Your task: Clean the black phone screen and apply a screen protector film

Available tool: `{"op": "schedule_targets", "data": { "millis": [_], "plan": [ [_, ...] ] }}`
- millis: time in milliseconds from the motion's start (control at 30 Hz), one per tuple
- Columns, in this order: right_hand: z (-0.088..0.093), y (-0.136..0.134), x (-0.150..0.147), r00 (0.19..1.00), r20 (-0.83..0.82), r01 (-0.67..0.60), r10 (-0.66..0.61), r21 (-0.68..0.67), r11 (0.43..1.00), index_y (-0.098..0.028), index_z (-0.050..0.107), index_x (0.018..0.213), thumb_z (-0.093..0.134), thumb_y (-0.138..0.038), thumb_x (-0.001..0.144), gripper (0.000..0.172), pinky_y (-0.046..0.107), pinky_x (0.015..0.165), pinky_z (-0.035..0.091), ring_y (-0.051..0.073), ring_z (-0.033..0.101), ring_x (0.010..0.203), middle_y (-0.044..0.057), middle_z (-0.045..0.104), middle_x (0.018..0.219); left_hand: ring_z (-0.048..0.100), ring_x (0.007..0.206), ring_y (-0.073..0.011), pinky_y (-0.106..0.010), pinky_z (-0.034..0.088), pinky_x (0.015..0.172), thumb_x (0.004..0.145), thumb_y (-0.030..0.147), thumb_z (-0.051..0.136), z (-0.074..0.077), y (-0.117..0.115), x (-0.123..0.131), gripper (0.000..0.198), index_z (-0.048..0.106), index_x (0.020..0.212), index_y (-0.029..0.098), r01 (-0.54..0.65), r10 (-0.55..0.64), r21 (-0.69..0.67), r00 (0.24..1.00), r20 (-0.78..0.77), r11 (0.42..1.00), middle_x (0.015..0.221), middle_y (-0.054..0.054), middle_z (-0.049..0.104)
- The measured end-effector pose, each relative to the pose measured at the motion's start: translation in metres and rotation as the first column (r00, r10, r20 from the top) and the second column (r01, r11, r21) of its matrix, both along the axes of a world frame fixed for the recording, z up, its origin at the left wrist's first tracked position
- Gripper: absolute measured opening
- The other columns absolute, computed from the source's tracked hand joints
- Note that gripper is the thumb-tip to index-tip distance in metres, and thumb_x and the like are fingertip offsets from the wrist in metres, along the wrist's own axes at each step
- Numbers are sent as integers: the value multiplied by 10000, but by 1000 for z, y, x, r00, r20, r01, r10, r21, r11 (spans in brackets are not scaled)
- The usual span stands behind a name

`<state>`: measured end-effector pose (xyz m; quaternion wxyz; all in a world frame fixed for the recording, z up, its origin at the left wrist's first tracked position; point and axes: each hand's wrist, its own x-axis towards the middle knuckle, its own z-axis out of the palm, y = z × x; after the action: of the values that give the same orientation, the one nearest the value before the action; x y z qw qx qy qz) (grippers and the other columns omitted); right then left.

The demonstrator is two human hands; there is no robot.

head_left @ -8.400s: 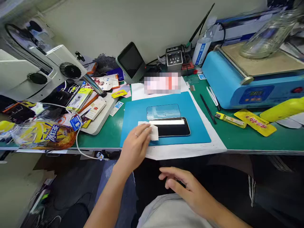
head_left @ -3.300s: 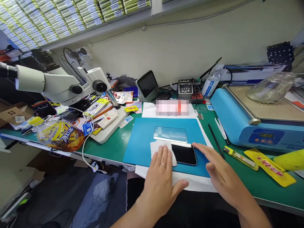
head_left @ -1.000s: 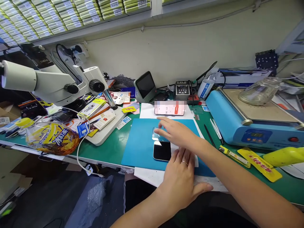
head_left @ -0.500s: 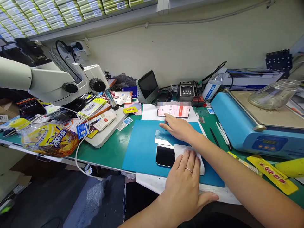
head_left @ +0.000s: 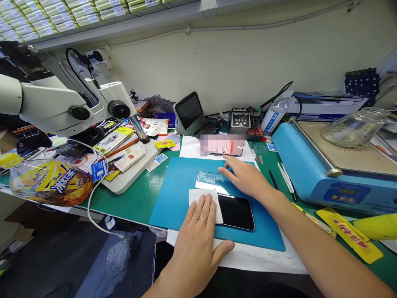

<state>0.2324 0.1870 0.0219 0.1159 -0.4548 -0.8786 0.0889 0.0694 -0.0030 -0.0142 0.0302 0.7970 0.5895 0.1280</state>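
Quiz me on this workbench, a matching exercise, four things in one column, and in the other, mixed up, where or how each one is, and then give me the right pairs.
Column one
1. White tissue
2. Glass jar
3. Bottle of amber drink
4. Black-screened phone

Column two
A. Lying on its side near the microscope
B. Face up on the blue mat, partly covered
C. On top of the blue machine
D. Pressed flat under the fingers of the left hand

Right pairs: 1-D, 2-C, 3-A, 4-B
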Motion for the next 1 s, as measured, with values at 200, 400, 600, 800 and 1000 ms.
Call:
{"op": "schedule_targets", "data": {
  "millis": [200, 400, 600, 800, 1000],
  "plan": [
    [-2, 6, -10, 998, -7, -59, 59, -14, 998, -215, 614, 1005, 313, -566, 1047, 465, 471, 903, 553, 353, 622, 1282, 128, 483, 1592, 226, 1553, -351, -504, 349, 1229, 1011, 686, 385, 3, 11, 42, 865, 273, 1610, 71, 61, -61, 10, 998, 22, 998, 1682, -150, 206],
    [-7, 15, -13, 995, -29, -96, 94, -65, 993, -212, 613, 1059, 286, -589, 1045, 500, 499, 988, 528, 353, 551, 1376, 138, 447, 1616, 222, 1559, -336, -479, 361, 1224, 1020, 663, 383, 6, 14, 60, 860, 277, 1601, 39, 111, -112, 57, 994, 15, 992, 1679, -146, 225],
    [-5, 14, -13, 995, -26, -102, 100, -80, 992, -211, 628, 1134, 224, -643, 1030, 600, 482, 971, 531, 352, 579, 1340, 135, 481, 1593, 214, 1563, -330, -481, 366, 1223, 1016, 659, 396, 2, 13, 61, 856, 288, 1598, 41, 103, -102, 82, 995, -13, 991, 1681, -145, 228],
    [-4, 14, -14, 994, -49, -98, 93, -98, 990, -169, 510, 1406, 173, -667, 1021, 714, 475, 934, 531, 352, 628, 1247, 162, 590, 1479, 237, 1558, -314, -461, 333, 1238, 1020, 687, 346, 2, 10, 58, 850, 316, 1588, 56, 134, -133, 80, 991, -8, 988, 1672, -141, 268],
    [-6, 13, -12, 994, -76, -89, 83, -80, 993, -189, 539, 1360, 196, -672, 1019, 684, 444, 884, 540, 342, 645, 1214, 158, 587, 1478, 210, 1565, -302, -452, 313, 1247, 1030, 666, 355, 4, 4, 53, 820, 308, 1590, 69, 153, -154, 66, 988, 22, 986, 1679, -141, 240]
  ]
}}
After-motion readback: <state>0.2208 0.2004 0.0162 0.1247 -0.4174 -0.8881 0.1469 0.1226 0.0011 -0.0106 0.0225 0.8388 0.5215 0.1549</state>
